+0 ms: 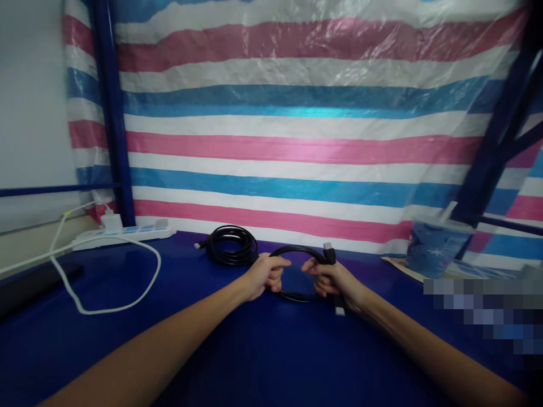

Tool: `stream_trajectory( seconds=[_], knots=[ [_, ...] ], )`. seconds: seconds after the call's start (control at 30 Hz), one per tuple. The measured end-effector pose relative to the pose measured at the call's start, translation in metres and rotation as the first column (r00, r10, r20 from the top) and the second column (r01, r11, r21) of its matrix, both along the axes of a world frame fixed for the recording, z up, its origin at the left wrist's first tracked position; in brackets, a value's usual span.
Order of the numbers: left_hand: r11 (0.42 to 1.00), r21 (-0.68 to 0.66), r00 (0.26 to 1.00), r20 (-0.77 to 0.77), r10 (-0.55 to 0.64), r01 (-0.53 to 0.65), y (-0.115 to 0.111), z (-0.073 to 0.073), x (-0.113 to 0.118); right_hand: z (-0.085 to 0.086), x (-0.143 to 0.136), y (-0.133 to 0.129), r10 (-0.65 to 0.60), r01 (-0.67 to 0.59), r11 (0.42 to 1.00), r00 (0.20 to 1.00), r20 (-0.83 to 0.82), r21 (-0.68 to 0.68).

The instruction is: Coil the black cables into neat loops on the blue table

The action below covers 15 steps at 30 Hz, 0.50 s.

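Note:
A black cable (297, 249) with flat silver plugs is wound into a loop between my two hands. My left hand (267, 273) is closed around the loop's left side, its index finger reaching inward. On the opposite side my right hand (333, 280) is closed around the coil. One plug (328, 249) sticks up above the right hand, and another plug (340, 309) hangs below it. Behind my left hand, a second coiled black cable (231, 246) lies on the blue tabletop (271, 356), its silver plug pointing left.
At the back left stands a white power strip (136, 230) with a charger plugged in. A white cord (123, 311) loops over the table near a dark flat object (38, 288). On the right is a blue cup (439, 249) with a straw. Striped sheeting (297, 150) hangs behind.

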State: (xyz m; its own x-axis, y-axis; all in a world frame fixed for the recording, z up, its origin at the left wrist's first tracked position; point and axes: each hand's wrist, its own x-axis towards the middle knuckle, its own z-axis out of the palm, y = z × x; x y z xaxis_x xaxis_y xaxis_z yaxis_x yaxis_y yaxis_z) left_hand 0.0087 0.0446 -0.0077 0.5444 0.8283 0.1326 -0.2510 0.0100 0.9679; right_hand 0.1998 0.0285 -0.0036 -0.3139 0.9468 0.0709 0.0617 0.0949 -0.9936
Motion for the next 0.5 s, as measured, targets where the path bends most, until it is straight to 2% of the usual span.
stream_trajectory(
  seconds=[0.1, 0.23, 0.37, 0.5],
  knots=[
    [1.000, 0.010, 1.000, 0.012, 0.014, -0.014, 0.0023, -0.0014, 0.0004, -0.0014, -0.0052, 0.0011, -0.070, 0.070, 0.997, 0.997, -0.014, 0.040],
    [1.000, 0.016, 1.000, 0.017, 0.025, -0.025, -0.0011, -0.0027, -0.0008, 0.0010, -0.0107, -0.0030, -0.163, 0.153, 0.981, 0.984, 0.070, 0.123],
    [1.000, -0.008, 0.999, 0.010, 0.030, -0.030, -0.0064, -0.0014, -0.0017, 0.0020, -0.0086, -0.0021, -0.103, 0.093, 0.992, 0.987, 0.121, 0.084],
    [0.999, -0.016, 0.999, 0.014, 0.052, -0.051, -0.0066, 0.0001, -0.0006, 0.0017, -0.0060, 0.0046, -0.040, 0.036, 0.998, 0.994, 0.104, 0.046]
  ],
)
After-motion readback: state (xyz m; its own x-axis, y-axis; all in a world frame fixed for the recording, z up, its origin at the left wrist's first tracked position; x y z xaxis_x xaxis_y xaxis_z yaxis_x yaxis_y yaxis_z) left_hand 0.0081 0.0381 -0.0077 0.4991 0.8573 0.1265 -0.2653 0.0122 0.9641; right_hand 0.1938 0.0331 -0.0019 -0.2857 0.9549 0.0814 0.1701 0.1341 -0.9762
